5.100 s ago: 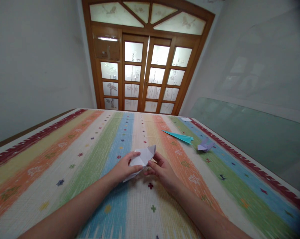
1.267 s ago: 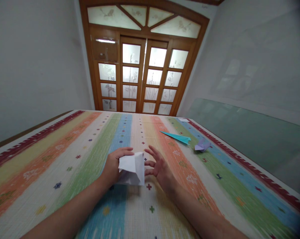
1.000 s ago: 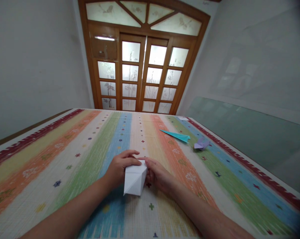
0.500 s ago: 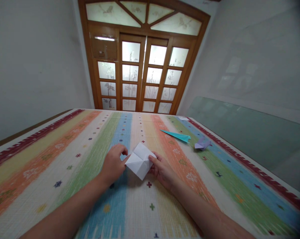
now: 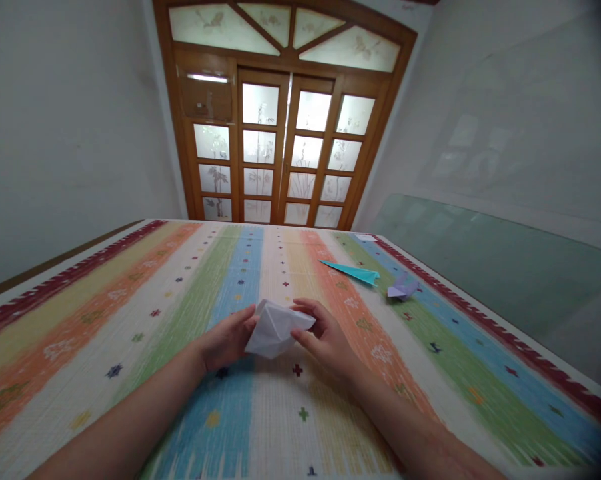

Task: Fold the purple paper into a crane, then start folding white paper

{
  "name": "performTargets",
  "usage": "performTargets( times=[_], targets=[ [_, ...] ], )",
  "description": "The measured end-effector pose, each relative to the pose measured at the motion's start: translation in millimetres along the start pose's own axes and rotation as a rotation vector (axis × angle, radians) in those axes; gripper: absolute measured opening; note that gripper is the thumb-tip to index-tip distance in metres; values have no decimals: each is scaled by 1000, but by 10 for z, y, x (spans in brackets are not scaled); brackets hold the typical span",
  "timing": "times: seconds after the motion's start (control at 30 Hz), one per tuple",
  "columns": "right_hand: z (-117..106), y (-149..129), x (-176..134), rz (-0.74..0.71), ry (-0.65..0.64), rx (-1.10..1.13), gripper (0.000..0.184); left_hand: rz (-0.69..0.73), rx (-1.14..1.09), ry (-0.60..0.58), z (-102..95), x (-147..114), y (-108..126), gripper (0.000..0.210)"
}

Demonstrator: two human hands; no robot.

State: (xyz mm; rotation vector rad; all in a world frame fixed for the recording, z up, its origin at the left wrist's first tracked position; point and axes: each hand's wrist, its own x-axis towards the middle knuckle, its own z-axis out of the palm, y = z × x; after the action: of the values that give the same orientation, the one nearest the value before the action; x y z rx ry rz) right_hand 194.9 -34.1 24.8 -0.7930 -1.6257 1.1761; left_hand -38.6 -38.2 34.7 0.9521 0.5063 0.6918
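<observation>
Nearer and left of the blue paper plane, the left hand and right hand both held the white folded paper, seemingly shaping it, and the next bend likely needed gentle pushing.

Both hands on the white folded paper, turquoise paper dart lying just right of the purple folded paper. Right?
Not quite: the turquoise paper dart lies left of the purple folded paper, as the head view shows. The left hand and right hand are both on the white folded paper.
</observation>
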Motion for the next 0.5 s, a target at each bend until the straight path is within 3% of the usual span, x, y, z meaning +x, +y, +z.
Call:
performTargets(
  times=[0.1,0.23,0.37,0.5],
  targets=[
    [30,-44,-51,-11,-78,-24,57,-6,83,-84,21,-31,-67,59],
    [58,-37,-55,16,-112,85,60,18,218,-18,105,-43,-130,57],
    [72,1,-39,29,-93,86,48,4,212,33,164,-38,-161,53],
    [91,1,-59,61,-125,123,41,-22,112,-59,194,-31,-172,55]
  ],
)
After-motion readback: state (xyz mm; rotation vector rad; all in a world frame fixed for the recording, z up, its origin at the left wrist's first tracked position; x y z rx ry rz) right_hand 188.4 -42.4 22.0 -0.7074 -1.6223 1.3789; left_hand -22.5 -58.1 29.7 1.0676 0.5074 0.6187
